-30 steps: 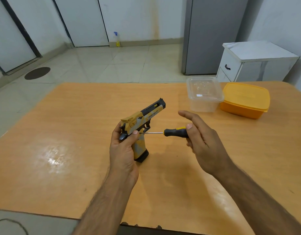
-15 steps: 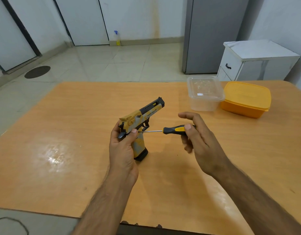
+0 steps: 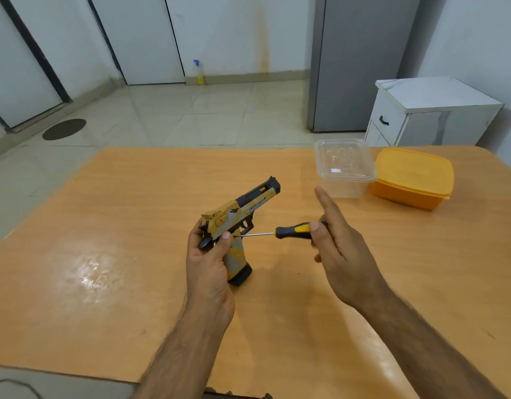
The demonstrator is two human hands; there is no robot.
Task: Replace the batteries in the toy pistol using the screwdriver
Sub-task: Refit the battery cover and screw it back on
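The yellow, grey and black plastic toy pistol [image 3: 237, 223] stands upright in your left hand [image 3: 209, 264], muzzle aimed away from you, the butt of its handle just above or resting on the orange wood-grain desk [image 3: 104, 226]; which of the two cannot be told. Your left grip is wrapped around the rear of the frame, thumb pressed on the side just above the handle. The thin steel shaft of the black-and-yellow-handled screwdriver [image 3: 289, 231] runs level from your right grip to a point beside that thumb, with the tip seated against the frame.

Your right hand [image 3: 339, 254] pinches the handle between thumb and lower fingers. Half a second ago the index finger lay curled over the handle; now it sticks straight up and away. That looks like a re-grip between twists, so you are probably partway through backing out the cover screw, and the battery compartment is not yet open.

Just beyond your right grip sits a clear plastic tub [image 3: 345, 168], and touching its far-right side an orange lidded plastic box [image 3: 412, 178].
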